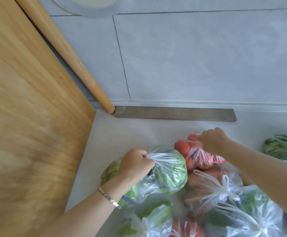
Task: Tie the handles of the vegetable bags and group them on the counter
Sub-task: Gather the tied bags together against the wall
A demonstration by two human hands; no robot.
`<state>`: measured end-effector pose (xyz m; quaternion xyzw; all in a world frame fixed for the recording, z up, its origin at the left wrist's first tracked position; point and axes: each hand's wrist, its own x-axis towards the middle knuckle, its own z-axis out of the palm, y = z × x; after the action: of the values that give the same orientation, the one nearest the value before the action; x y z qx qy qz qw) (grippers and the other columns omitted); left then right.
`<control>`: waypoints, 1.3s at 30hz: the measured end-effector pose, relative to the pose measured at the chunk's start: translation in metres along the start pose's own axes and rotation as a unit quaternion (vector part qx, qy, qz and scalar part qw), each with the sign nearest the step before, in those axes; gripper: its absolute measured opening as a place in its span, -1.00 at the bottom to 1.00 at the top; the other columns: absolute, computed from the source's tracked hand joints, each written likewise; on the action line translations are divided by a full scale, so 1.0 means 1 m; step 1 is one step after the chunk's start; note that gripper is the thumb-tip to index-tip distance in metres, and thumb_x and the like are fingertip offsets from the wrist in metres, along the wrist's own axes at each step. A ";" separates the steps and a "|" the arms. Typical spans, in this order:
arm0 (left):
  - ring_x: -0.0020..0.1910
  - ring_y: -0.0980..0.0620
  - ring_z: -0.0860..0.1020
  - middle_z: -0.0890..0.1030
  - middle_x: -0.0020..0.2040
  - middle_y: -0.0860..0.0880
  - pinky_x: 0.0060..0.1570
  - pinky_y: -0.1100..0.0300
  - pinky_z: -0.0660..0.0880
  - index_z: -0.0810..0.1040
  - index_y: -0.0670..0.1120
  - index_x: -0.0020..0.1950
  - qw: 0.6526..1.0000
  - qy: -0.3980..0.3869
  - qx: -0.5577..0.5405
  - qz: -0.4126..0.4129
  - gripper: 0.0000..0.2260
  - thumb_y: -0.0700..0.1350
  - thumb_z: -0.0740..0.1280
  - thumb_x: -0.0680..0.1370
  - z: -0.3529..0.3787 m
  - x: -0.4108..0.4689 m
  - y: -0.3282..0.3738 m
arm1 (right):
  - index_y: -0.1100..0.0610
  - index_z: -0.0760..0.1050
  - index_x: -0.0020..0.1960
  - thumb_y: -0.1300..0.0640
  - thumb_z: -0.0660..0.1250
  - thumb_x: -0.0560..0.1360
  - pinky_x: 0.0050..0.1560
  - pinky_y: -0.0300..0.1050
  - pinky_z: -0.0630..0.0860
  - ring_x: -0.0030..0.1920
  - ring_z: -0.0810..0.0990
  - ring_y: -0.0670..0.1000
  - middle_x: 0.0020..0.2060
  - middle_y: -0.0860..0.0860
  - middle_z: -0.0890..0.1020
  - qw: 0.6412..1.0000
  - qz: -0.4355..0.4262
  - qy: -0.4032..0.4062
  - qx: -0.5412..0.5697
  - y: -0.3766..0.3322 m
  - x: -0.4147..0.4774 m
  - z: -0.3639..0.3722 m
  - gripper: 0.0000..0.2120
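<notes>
**Two bags held by their gathered necks**

The left hand point(135, 165) is fisted round the bunched neck of the cabbage bag point(170, 170). Just right of it, the right hand point(212, 142) pinches the twisted handles of the tomato bag point(200, 158). Gripping at the neck probably holds each load closed for tying or shifting. Knotted bags point(224, 194) crowd beneath the right forearm. The pale surface point(122, 134) meets a grey tiled wall point(190, 57) beyond both hands, and a wooden board point(28, 117) leans left of the left hand.
</notes>
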<state>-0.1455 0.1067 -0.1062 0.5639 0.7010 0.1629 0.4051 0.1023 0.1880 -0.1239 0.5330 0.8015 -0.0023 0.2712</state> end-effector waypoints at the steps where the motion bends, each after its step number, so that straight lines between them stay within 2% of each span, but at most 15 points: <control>1: -0.55 0.02 0.18 0.17 -0.61 0.02 -0.42 0.19 0.12 0.20 -0.08 -0.53 1.000 0.018 -0.024 -0.010 -0.74 -0.29 0.24 0.24 -0.006 0.002 -0.001 | -0.07 0.35 0.23 0.19 0.04 0.52 0.16 -0.09 0.38 0.15 0.54 0.04 0.09 -0.01 0.57 1.000 0.012 -0.003 0.017 -0.002 0.000 -0.003 -0.65; 3: -0.48 0.02 0.16 0.14 -0.52 -0.06 -0.40 0.13 0.09 0.16 -0.07 -0.52 0.995 0.062 -0.075 -0.026 -0.71 -0.29 0.25 0.25 -0.025 0.007 -0.005 | -0.08 0.40 0.19 0.21 0.03 0.51 0.13 -0.14 0.40 0.16 0.53 0.02 0.10 -0.04 0.56 0.998 0.041 -0.012 0.050 -0.009 0.001 -0.012 -0.65; 6: -0.55 0.05 0.09 0.09 -0.56 0.04 -0.44 0.22 0.02 0.09 -0.02 -0.52 0.984 0.108 -0.135 -0.042 -0.60 -0.31 0.26 0.32 -0.051 0.015 -0.009 | -0.02 0.49 0.01 0.20 0.05 0.50 -0.02 -0.17 0.46 0.10 0.55 0.02 -0.02 -0.08 0.58 0.986 0.092 0.007 0.136 -0.028 0.005 -0.017 -0.72; 8: -0.51 0.04 0.10 0.11 -0.54 0.04 -0.44 0.21 0.03 0.11 -0.02 -0.49 0.979 0.126 -0.154 -0.045 -0.63 -0.27 0.26 0.36 -0.064 0.022 -0.007 | 0.01 0.43 -0.33 0.22 0.12 0.43 -0.27 -0.21 0.42 -0.10 0.57 0.09 -0.31 -0.08 0.52 0.952 0.138 0.041 0.270 -0.045 0.009 -0.018 -0.77; 10: -0.53 0.04 0.11 0.14 -0.51 0.00 -0.49 0.25 0.05 0.14 -0.05 -0.45 0.974 0.148 -0.166 -0.047 -0.66 -0.25 0.25 0.39 -0.077 0.034 -0.008 | 0.08 0.31 -0.46 0.24 0.16 0.37 -0.44 -0.22 0.26 -0.33 0.47 0.07 -0.46 -0.03 0.41 0.901 0.176 0.065 0.391 -0.064 0.018 -0.027 -0.75; 12: -0.55 0.06 0.11 0.13 -0.50 -0.02 -0.56 0.29 0.05 0.18 -0.08 -0.44 0.969 0.163 -0.180 -0.052 -0.69 -0.25 0.25 0.42 -0.088 0.047 -0.013 | 0.10 0.33 -0.48 0.26 0.20 0.37 -0.47 -0.22 0.22 -0.44 0.38 0.01 -0.49 0.00 0.41 0.864 0.188 0.061 0.462 -0.079 0.026 -0.036 -0.75; 15: -0.49 0.01 0.17 0.18 -0.50 -0.02 -0.44 0.19 0.10 0.37 -0.12 -0.33 0.965 0.188 -0.165 -0.083 -0.87 -0.19 0.24 0.41 -0.104 0.065 -0.025 | 0.13 0.31 -0.46 0.25 0.28 0.37 -0.48 -0.20 0.21 -0.45 0.35 -0.03 -0.50 0.00 0.39 0.819 0.183 0.034 0.542 -0.109 0.041 -0.047 -0.73; 17: -0.48 0.01 0.17 0.19 -0.49 -0.01 -0.41 0.18 0.10 0.40 -0.11 -0.28 0.963 0.191 -0.162 -0.103 -0.92 -0.18 0.23 0.42 -0.113 0.075 -0.033 | 0.13 0.26 -0.47 0.24 0.32 0.37 -0.46 -0.18 0.19 -0.44 0.32 -0.01 -0.50 0.01 0.34 0.789 0.187 0.023 0.585 -0.134 0.053 -0.051 -0.68; 20: -0.49 0.03 0.12 0.15 -0.49 0.00 -0.44 0.21 0.05 0.29 -0.13 -0.36 0.961 0.184 -0.177 -0.105 -0.82 -0.23 0.21 0.44 -0.122 0.086 -0.038 | 0.11 0.16 -0.47 0.30 0.29 0.37 -0.51 -0.19 0.12 -0.49 0.22 -0.04 -0.51 -0.01 0.24 0.727 0.222 0.028 0.649 -0.165 0.069 -0.058 -0.63; 22: -0.49 0.04 0.08 0.11 -0.49 0.01 -0.46 0.24 0.02 0.12 -0.08 -0.43 0.965 0.181 -0.163 -0.099 -0.69 -0.25 0.19 0.44 -0.128 0.091 -0.043 | 0.11 0.15 -0.45 0.32 0.25 0.38 -0.51 -0.19 0.12 -0.48 0.21 -0.04 -0.50 -0.01 0.24 0.706 0.232 0.037 0.668 -0.178 0.079 -0.064 -0.65; 25: -0.49 0.05 0.06 0.09 -0.49 0.00 -0.52 0.25 0.01 0.07 -0.06 -0.45 0.972 0.168 -0.134 -0.099 -0.65 -0.26 0.19 0.43 -0.139 0.101 -0.049 | 0.11 0.14 -0.43 0.34 0.21 0.38 -0.50 -0.19 0.13 -0.47 0.19 -0.02 -0.49 0.00 0.23 0.679 0.256 0.063 0.686 -0.188 0.094 -0.070 -0.67; 31: -0.51 0.05 0.07 0.10 -0.51 0.00 -0.53 0.25 0.03 0.08 -0.08 -0.46 0.978 0.158 -0.107 -0.087 -0.64 -0.26 0.17 0.45 -0.146 0.113 -0.054 | 0.11 0.19 -0.42 0.27 0.19 0.44 -0.47 -0.18 0.17 -0.46 0.25 -0.05 -0.48 0.00 0.29 0.672 0.270 0.086 0.685 -0.191 0.122 -0.085 -0.69; 35: -0.54 0.05 0.10 0.14 -0.53 0.01 -0.70 0.37 0.03 0.13 -0.09 -0.47 0.984 0.153 -0.053 -0.067 -0.64 -0.25 0.17 0.48 -0.147 0.112 -0.058 | 0.10 0.19 -0.39 0.26 0.20 0.45 -0.49 -0.25 0.21 -0.45 0.26 -0.06 -0.45 -0.01 0.29 0.727 0.202 0.050 0.654 -0.184 0.126 -0.090 -0.70; 37: -0.53 0.05 0.11 0.14 -0.52 0.01 -0.67 0.32 0.07 0.12 -0.09 -0.47 0.985 0.158 -0.029 -0.058 -0.65 -0.24 0.16 0.48 -0.146 0.110 -0.060 | 0.14 0.22 -0.37 0.29 0.18 0.46 -0.58 -0.37 0.21 -0.45 0.26 -0.07 -0.44 0.00 0.29 0.744 0.168 0.044 0.645 -0.180 0.121 -0.091 -0.74; 39: -0.53 0.03 0.12 0.16 -0.52 0.01 -0.55 0.27 0.08 0.12 -0.08 -0.46 0.985 0.164 -0.009 -0.054 -0.66 -0.23 0.15 0.48 -0.145 0.110 -0.062 | 0.24 0.38 -0.20 0.27 0.17 0.49 -0.50 -0.37 0.29 -0.39 0.36 -0.04 -0.34 0.05 0.43 0.749 0.143 0.038 0.645 -0.177 0.111 -0.094 -0.90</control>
<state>-0.2994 0.2218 -0.1012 0.4871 0.7861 0.2371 0.2976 -0.1212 0.2334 -0.1427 0.6894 0.5331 -0.4597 -0.1708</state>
